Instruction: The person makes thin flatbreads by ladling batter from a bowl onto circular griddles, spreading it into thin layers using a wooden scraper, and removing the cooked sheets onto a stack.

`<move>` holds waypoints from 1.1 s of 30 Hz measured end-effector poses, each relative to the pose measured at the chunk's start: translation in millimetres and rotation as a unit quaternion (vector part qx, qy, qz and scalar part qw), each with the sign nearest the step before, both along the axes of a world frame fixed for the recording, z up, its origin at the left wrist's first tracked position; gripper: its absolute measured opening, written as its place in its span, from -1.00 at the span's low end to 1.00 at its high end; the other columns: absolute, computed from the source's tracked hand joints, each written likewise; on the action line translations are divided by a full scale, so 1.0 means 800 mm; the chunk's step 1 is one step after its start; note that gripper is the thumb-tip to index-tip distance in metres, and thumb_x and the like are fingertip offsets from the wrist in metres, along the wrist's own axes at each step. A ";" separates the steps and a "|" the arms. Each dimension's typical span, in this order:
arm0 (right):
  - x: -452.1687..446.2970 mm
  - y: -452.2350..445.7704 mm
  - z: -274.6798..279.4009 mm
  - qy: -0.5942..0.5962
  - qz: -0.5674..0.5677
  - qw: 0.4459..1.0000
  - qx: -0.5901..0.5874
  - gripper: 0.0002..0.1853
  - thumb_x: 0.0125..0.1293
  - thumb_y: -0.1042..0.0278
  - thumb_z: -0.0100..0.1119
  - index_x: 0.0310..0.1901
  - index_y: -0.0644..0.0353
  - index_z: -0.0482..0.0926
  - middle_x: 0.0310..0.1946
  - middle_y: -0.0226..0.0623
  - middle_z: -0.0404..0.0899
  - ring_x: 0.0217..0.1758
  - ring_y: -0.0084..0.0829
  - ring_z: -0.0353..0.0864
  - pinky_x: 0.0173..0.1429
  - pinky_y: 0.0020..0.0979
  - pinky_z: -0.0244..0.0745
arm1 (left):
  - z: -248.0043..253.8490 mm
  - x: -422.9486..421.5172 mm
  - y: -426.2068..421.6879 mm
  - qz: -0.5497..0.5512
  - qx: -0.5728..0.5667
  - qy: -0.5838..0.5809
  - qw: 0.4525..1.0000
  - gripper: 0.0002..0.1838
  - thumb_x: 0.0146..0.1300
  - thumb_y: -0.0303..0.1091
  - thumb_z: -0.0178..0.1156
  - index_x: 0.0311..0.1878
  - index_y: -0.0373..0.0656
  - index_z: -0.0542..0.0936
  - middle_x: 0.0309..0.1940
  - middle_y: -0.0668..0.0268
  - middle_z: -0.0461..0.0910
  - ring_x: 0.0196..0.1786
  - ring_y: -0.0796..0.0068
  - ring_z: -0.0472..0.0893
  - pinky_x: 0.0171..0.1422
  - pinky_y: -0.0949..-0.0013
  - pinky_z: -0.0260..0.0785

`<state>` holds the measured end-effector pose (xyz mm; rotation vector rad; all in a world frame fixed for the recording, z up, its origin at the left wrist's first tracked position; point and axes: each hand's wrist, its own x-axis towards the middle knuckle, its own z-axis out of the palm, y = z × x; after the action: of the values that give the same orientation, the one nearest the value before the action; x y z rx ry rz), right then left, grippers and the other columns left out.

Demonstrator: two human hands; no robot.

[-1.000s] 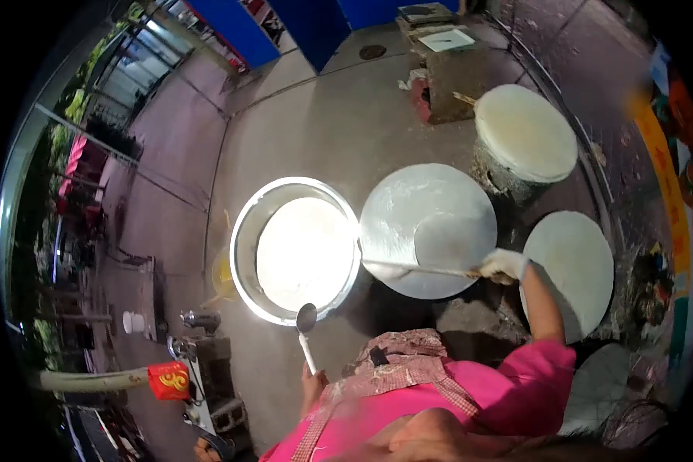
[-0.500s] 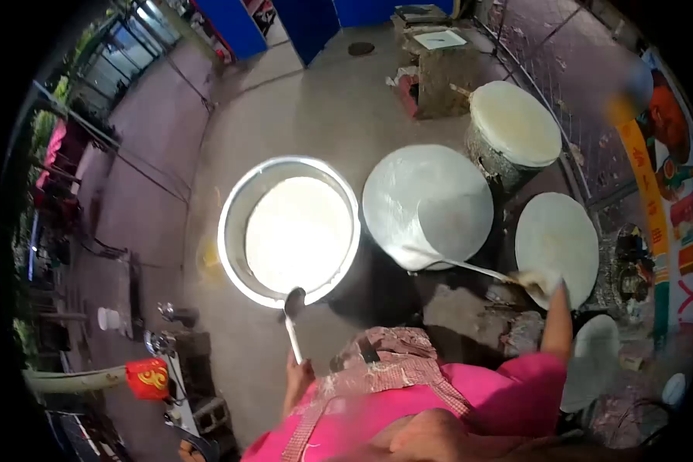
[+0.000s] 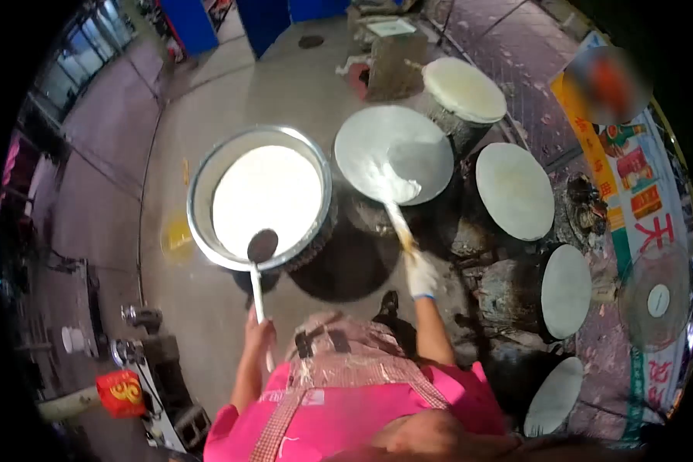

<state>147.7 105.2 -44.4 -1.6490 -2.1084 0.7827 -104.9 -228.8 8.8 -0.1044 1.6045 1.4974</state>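
Note:
My left hand (image 3: 260, 333) is wrapped round the pale handle of a ladle (image 3: 262, 245), whose dark bowl is over the near rim of a big metal pot (image 3: 195, 202) of white batter (image 3: 268, 196). In a white glove, my right hand (image 3: 421, 276) grips the handle of a spreading tool (image 3: 395, 219). The tool's far end rests at the near edge of a round griddle (image 3: 362, 146), where a white smear of batter lies. The exact shape of that end is lost in the batter.
More round griddles stand to the right: one at the back (image 3: 464, 90), one beside it (image 3: 515, 191), and others nearer (image 3: 567, 291) (image 3: 554, 396). A small metal stand (image 3: 158, 396) is at the lower left. A printed banner (image 3: 631, 173) runs along the right.
My right hand has moved left, and the spreading tool has swung from nearly level to pointing away from me. The ladle's bowl has shifted farther over the pot. The view has turned.

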 end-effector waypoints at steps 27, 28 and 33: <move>0.011 0.179 0.012 0.062 -0.020 0.995 0.073 -0.68 0.19 0.03 0.05 -0.21 0.06 0.60 -0.35 -0.04 0.58 -0.29 -0.05 0.57 -0.20 -0.14 0.47 | 0.017 0.072 0.047 0.022 0.289 -0.481 0.827 -0.71 0.26 -0.29 -0.07 -0.61 -0.03 0.25 -0.79 0.50 0.12 -0.77 0.70 0.09 -0.73 0.58 -0.03; -0.010 0.174 0.025 0.044 -0.009 0.997 0.064 -0.67 0.18 0.02 0.05 -0.20 0.06 0.60 -0.31 -0.02 0.57 -0.24 -0.04 0.56 -0.16 -0.14 0.46 | 0.011 0.073 0.058 0.021 0.299 -0.507 0.808 -0.70 0.27 -0.26 -0.08 -0.60 -0.04 0.25 -0.79 0.50 0.13 -0.77 0.70 0.11 -0.72 0.59 0.00; 0.051 0.123 -0.008 0.015 0.059 0.998 -0.001 -0.64 0.18 -0.05 0.03 -0.18 0.01 0.61 -0.37 -0.04 0.58 -0.28 -0.03 0.57 -0.19 -0.11 0.46 | -0.013 0.056 0.072 -0.001 0.238 -0.465 0.853 -0.67 0.30 -0.25 -0.09 -0.62 -0.02 0.22 -0.80 0.51 0.09 -0.79 0.71 0.07 -0.76 0.59 -0.11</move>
<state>188.7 203.6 -51.0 -1.5168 -2.2004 0.8400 -60.2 -170.9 -1.7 -0.4667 0.4420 1.4511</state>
